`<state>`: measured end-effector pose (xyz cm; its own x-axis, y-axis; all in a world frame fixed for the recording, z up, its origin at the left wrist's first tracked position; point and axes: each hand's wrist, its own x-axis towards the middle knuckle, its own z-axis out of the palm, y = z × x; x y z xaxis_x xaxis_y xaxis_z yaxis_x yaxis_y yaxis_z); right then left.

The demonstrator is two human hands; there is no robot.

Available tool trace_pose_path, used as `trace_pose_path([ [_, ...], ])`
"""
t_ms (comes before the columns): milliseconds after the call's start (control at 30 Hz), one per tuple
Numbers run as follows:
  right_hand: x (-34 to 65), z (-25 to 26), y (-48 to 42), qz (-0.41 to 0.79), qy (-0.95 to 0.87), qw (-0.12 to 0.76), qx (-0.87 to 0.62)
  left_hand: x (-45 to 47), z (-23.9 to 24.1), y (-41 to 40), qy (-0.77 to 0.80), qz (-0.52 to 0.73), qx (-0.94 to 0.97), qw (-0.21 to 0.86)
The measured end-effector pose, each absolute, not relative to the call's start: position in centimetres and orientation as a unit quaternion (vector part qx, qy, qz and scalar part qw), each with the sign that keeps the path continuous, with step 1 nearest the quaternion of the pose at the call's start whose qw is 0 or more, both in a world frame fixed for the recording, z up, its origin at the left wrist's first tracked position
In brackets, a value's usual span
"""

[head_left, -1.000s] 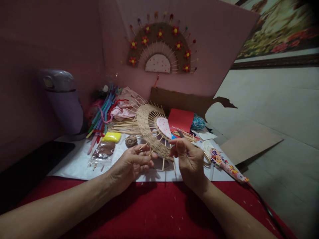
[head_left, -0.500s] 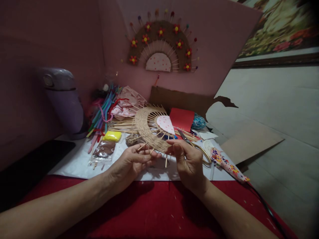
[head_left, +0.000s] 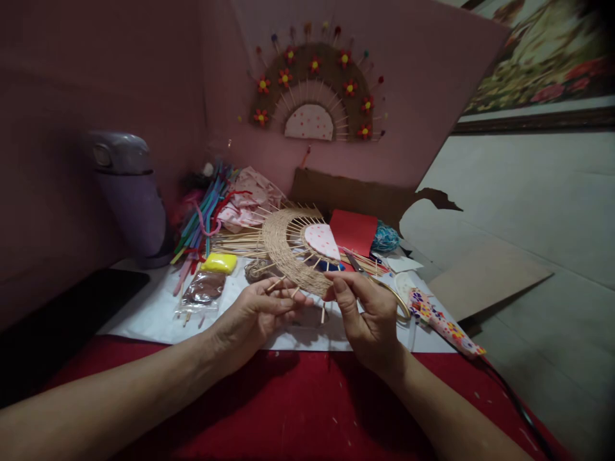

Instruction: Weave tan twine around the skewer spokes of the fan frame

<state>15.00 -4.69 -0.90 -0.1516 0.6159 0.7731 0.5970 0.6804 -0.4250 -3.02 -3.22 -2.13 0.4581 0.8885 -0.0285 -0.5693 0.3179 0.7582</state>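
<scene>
A half-round craft piece (head_left: 283, 256) is held tilted above the white sheet, its wide band wrapped in tan twine. Thin wooden sticks fan out through the band from a half-disc (head_left: 322, 242) of pink dotted cloth. My left hand (head_left: 259, 314) is closed on the piece's lower edge, with stick ends showing between the fingers. At the near right end of the band, my right hand (head_left: 368, 314) pinches the twine edge with thumb and forefinger. One stick end (head_left: 323, 313) pokes out between the two hands.
Scissors (head_left: 401, 301) lie right of my right hand, near a flower-patterned glue gun (head_left: 444, 320). Left are a yellow clay packet (head_left: 220, 262), a brown clay packet (head_left: 205, 289), pipe cleaners (head_left: 204, 208) and a purple bottle (head_left: 132, 205). A finished half-round decoration (head_left: 312, 57) hangs behind.
My right thumb, raised before, has come down toward the band's end by the forefinger. The whole view has shifted slightly; my left hand keeps its hold.
</scene>
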Motion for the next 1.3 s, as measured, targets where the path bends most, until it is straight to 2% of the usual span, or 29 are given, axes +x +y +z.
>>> trace_pose_path([
  [367, 14.8, -0.6, -4.6, 0.001, -0.806, 0.462, -0.37, -3.0, -2.3, -3.2, 0.255, 0.431, 0.374, 0.78],
  [767, 14.3, -0.6, -4.3, -0.092, -0.872, 0.216, -0.43, -2.9, -2.4, -3.1, 0.269, 0.458, 0.373, 0.761],
  [1000, 14.5, -1.3, -3.6, -0.139, -0.868, 0.146, -0.453, -3.5, -2.0, -3.5, 0.432, 0.347, 0.462, 0.693],
  [1133, 14.7, -1.3, -3.4, -0.162, -0.866, 0.132, -0.455, -4.3, -2.0, -2.7, 0.508, 0.307, 0.556, 0.582],
  [1300, 14.8, -1.0, -3.4, -0.18, -0.852, 0.155, -0.466, -5.9, -1.2, -1.1, 0.558, 0.423, 0.647, 0.3],
])
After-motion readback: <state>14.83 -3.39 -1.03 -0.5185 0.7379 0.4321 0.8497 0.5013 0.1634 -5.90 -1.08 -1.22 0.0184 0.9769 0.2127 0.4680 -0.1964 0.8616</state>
